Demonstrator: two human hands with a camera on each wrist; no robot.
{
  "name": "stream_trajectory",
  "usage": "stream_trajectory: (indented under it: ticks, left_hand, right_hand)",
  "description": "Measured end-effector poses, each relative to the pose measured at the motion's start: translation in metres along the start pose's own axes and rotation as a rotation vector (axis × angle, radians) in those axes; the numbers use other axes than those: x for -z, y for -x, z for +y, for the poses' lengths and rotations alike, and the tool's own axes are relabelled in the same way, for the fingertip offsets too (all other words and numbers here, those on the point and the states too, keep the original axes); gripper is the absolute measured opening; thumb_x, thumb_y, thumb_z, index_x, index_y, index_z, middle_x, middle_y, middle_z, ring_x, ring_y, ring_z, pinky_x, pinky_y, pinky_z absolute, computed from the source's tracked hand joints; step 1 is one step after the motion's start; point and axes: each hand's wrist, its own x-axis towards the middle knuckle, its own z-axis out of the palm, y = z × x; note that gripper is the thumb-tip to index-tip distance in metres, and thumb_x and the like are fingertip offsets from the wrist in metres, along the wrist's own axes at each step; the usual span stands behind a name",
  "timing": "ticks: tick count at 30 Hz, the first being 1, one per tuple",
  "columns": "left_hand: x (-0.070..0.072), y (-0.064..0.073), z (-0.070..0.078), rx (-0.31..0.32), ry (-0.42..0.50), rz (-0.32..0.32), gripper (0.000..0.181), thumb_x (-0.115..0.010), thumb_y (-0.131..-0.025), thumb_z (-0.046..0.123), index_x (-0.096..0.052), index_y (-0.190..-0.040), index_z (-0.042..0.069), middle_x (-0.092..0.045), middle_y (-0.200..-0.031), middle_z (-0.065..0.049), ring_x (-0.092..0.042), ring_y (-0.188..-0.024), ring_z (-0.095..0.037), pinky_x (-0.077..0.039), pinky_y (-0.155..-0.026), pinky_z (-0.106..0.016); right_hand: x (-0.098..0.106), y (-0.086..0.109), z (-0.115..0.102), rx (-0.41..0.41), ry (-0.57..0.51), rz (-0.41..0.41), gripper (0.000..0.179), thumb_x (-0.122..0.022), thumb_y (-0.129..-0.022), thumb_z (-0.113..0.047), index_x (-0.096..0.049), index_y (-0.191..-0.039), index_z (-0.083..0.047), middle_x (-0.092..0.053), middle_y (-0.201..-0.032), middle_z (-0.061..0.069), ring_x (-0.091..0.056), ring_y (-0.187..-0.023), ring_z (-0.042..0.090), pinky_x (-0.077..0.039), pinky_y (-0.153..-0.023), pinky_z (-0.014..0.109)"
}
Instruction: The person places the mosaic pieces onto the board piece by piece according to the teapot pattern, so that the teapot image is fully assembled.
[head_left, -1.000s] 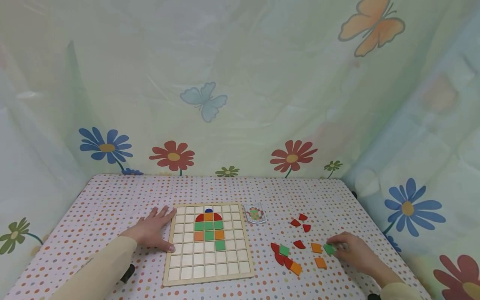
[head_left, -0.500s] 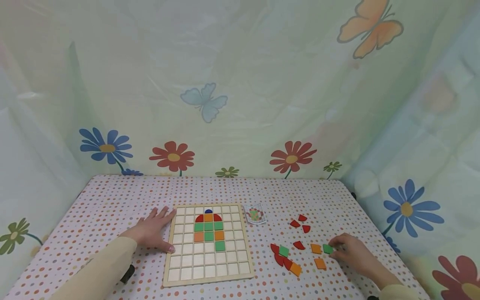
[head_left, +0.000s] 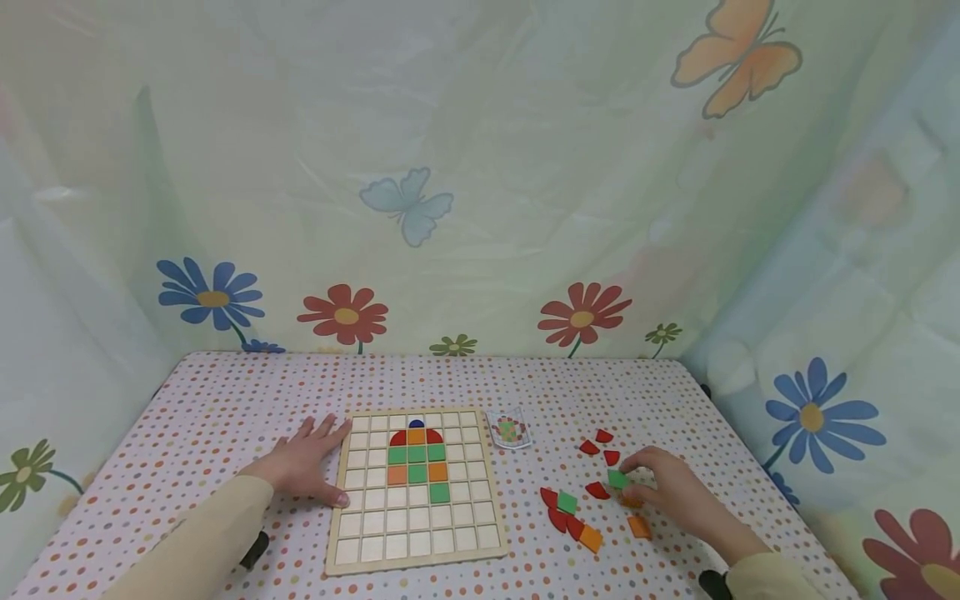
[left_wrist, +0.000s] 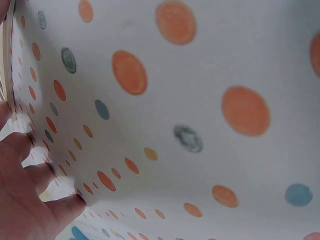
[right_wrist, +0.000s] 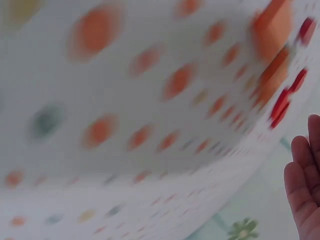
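Observation:
A wooden grid board [head_left: 375,523] lies on the dotted table, with green, orange, red and blue tiles set in its upper middle squares. My left hand [head_left: 303,463] rests with spread fingers at the board's left edge; in the left wrist view its fingers [left_wrist: 37,175] are spread on the tablecloth. My right hand [head_left: 671,492] pinches a green square tile [head_left: 617,479] between thumb and fingers, above the loose tiles. Below it are an orange square [head_left: 632,501], partly hidden, and another orange square [head_left: 640,527]. The right wrist view shows only part of the hand [right_wrist: 302,182], without the green tile.
Several red quarter-round tiles [head_left: 597,490] lie scattered right of the board. Another green square [head_left: 567,502] and an orange square [head_left: 591,538] lie among them. A small picture card [head_left: 509,429] sits beside the board's upper right corner. A flowered curtain [head_left: 480,208] stands behind the table.
My right hand has lifted the green tile from beside the orange squares and carried it left, and it now partly covers the orange one. My left hand stays at the board.

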Motion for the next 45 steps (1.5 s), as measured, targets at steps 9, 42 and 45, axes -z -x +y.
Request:
stream_trajectory:
  ticks: [9,42,45]
  left_hand:
    - [0.000,-0.001,-0.003,-0.012,-0.007,0.007,0.116,-0.091,-0.072,0.044,-0.028,-0.161,0.005,-0.015,-0.167,-0.031,-0.007,-0.152,-0.060,-0.014,-0.112,-0.083]
    - [-0.003,-0.001,0.004,0.044,0.005,0.019,0.116,-0.093,-0.069,0.043,-0.031,-0.160,0.007,-0.017,-0.168,-0.028,-0.007,-0.154,-0.057,-0.012,-0.116,-0.079]
    - [-0.003,0.000,0.003,0.047,0.006,0.018,0.116,-0.093,-0.069,0.043,-0.031,-0.160,0.007,-0.017,-0.168,-0.028,-0.007,-0.153,-0.057,-0.012,-0.116,-0.079]
  right_hand:
    - [-0.020,-0.018,-0.060,0.116,-0.068,-0.015,0.018,-0.083,-0.084,-0.010,-0.073,-0.099,-0.013,-0.068,-0.106,0.001,-0.064,-0.105,0.024,-0.056,-0.092,0.048]
    - [-0.102,-0.053,-0.233,0.550,0.246,-0.061,0.016,-0.087,-0.082,-0.024,-0.078,-0.092,-0.015,-0.066,-0.096,-0.006,-0.057,-0.095,0.009,-0.053,-0.086,0.020]
    - [-0.106,-0.053,-0.241,0.564,0.319,-0.066,0.015,-0.087,-0.082,-0.026,-0.078,-0.089,-0.018,-0.065,-0.094,-0.008,-0.055,-0.090,0.007,-0.051,-0.083,0.017]
